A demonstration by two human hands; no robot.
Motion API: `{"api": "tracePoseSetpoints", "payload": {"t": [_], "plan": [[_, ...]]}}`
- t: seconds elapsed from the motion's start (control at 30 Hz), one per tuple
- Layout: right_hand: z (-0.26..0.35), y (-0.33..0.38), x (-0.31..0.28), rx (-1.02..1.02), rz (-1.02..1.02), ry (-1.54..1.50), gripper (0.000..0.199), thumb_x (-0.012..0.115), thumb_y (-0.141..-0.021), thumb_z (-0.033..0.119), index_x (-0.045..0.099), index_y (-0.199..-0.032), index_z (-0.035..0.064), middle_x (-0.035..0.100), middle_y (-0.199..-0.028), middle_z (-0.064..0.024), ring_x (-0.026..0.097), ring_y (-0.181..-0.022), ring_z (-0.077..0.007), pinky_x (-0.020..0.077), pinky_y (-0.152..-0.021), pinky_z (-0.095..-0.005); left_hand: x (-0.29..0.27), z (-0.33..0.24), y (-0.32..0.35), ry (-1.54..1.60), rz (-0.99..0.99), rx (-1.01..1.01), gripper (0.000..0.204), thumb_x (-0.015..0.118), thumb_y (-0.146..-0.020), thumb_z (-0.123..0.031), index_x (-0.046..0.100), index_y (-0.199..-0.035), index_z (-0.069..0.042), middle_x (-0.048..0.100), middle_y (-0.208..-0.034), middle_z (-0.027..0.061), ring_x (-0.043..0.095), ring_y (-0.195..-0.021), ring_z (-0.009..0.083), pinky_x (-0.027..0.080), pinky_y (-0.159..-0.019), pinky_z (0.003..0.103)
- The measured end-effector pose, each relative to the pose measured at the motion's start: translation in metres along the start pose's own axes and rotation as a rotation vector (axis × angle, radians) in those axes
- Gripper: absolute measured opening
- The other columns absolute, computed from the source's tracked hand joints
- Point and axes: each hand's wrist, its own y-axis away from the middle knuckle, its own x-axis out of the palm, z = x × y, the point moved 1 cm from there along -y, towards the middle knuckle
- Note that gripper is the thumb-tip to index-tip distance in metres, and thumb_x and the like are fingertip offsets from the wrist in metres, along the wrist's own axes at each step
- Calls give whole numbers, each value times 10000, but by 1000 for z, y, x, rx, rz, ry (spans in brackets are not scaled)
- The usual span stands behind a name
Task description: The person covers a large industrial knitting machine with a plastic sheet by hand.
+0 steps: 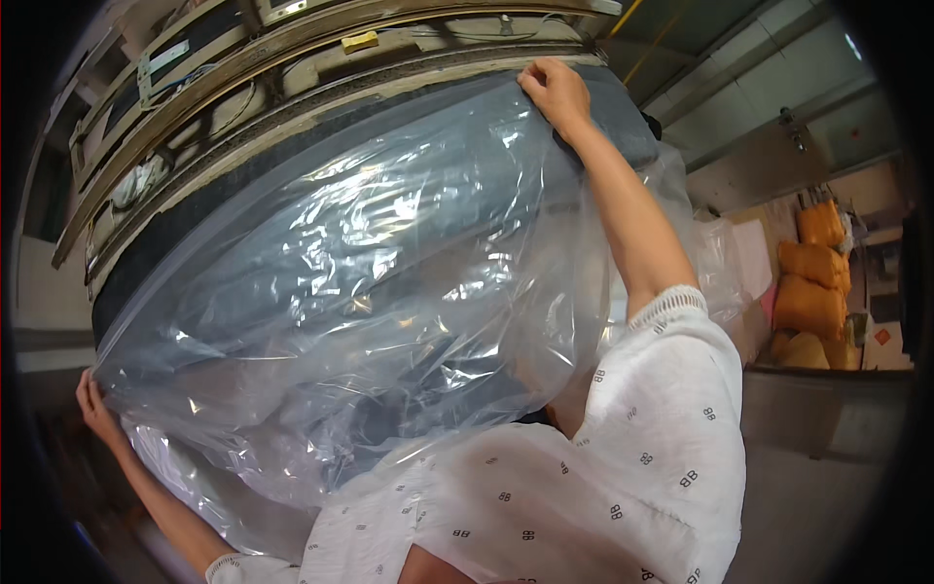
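A wide sheet of clear plastic film [321, 263] stretches between my two hands over a dark grey work surface [623, 117]. My right hand [559, 95], at the far edge of the surface, has its fingers closed on the film's upper right end. At the far left, my left hand [95, 401] grips the film's left corner, its fingers bent around the edge. The far edge of the film runs fairly straight from one hand to the other. Nearer my body the film is crumpled and hangs down in shiny folds.
Beyond the surface runs a long machine frame [292, 63] with rails and wires, and a yellow block [360, 41] rests on it. Orange sacks [812, 282] are stacked at the right, near more clear plastic [720, 258]. A grey low wall or panel [827, 419] stands below them.
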Motion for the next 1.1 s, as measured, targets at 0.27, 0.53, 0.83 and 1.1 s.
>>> {"api": "tracePoseSetpoints", "payload": {"t": [0.27, 0.53, 0.83, 1.1], "plan": [[-12, -9, 6, 91, 231, -279, 222, 682, -724, 241, 631, -864, 76, 560, -667, 10, 512, -619, -92, 408, -589, -244, -101, -46, 81, -14, 92, -303, 265, 523, -883, -223, 585, -1088, -66, 543, -1007, -38, 461, -856, 55, 359, -699, 209], [-17, -12, -10, 44, 409, -382, 179, 637, -731, 180, 649, -874, 73, 583, -734, -55, 551, -690, -160, 434, -664, -280, -70, -32, 120, 294, -71, -526, 349, 557, -860, -353, 550, -1137, -141, 538, -1081, -48, 451, -938, 52, 334, -702, 223], [18, -60, -84, -206, -185, -763, 124, 525, -885, 162, 602, -911, 69, 626, -866, -8, 552, -830, -95, 422, -777, -234, -65, -42, 15, 303, -457, -44, 401, 484, -893, -272, 481, -1225, -46, 451, -1271, 77, 402, -1176, 194, 287, -988, 322], [-100, -43, 21, 257, -318, -556, 193, 617, -797, 218, 637, -833, 29, 616, -706, -21, 535, -652, -81, 433, -628, -232, 151, 3, -76, -187, -127, -125, 420, 597, -820, -379, 630, -1030, -17, 639, -994, 56, 555, -944, 133, 400, -849, 251]]}}
